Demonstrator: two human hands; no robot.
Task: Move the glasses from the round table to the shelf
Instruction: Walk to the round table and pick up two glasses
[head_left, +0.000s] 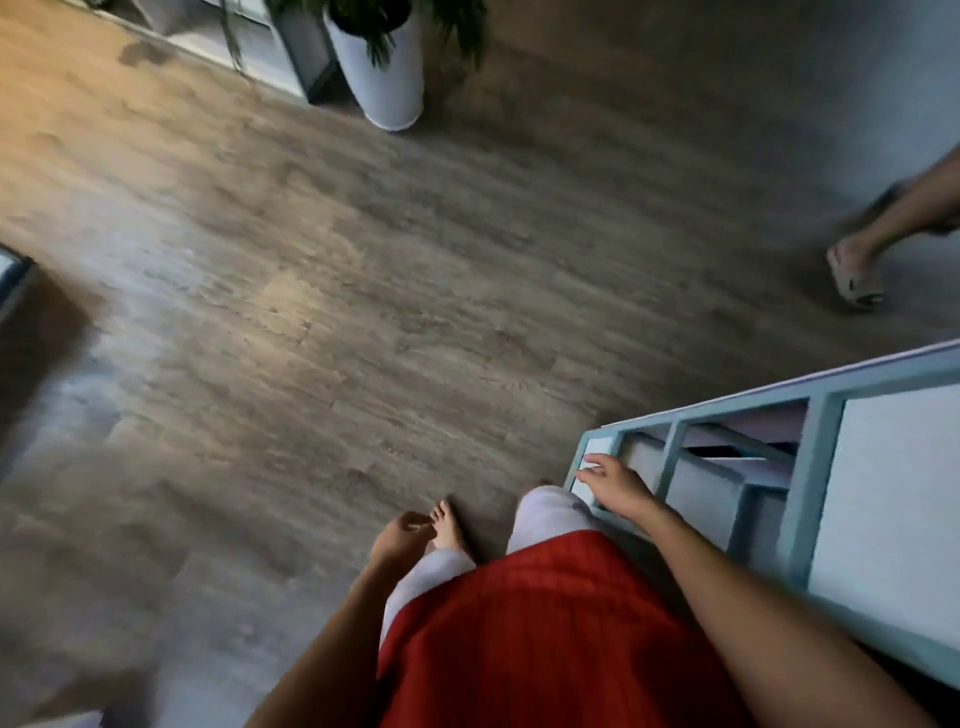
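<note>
Two hands are apart: left hand loosely curled and empty above the grainy plank floor; right hand, fingers straight, touches the boxy pale-blue shelf at its corner.

Two hands: one left hand, one right hand. One blue shelf. One white plant pot. One bare foot. One sandal.

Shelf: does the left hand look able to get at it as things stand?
Probably not. The left hand hangs loose, and the person's body in the red top lies between it and the shelf on the right. The right hand touches the shelf's near corner.
</note>
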